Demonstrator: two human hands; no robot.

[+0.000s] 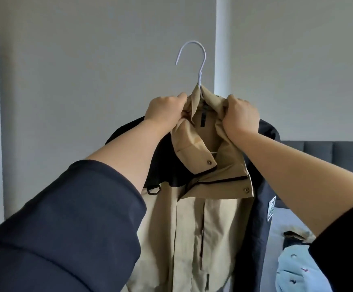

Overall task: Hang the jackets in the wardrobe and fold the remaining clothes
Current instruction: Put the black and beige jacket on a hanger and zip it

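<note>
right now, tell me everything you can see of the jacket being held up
The tan and navy fabric jacket is held up in the air, front facing the camera, on a white wire hanger whose hook rises free above the collar. Body and collar are tan; shoulders and sleeves navy. It has snap buttons, dark zip trim and a white sleeve patch. The left hand and right hand each grip bunched collar fabric. Its hem is out of frame.

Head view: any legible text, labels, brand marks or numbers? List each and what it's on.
None legible.
Sleeve patch on the jacket: a white-edged badge on the dark sleeve, print too blurred to read.
Neck label inside the collar: a dark strip, no characters can be made out.
Hanger: plain white, no marking visible.
Light blue garment at lower right: small motifs only, no lettering.
</note>
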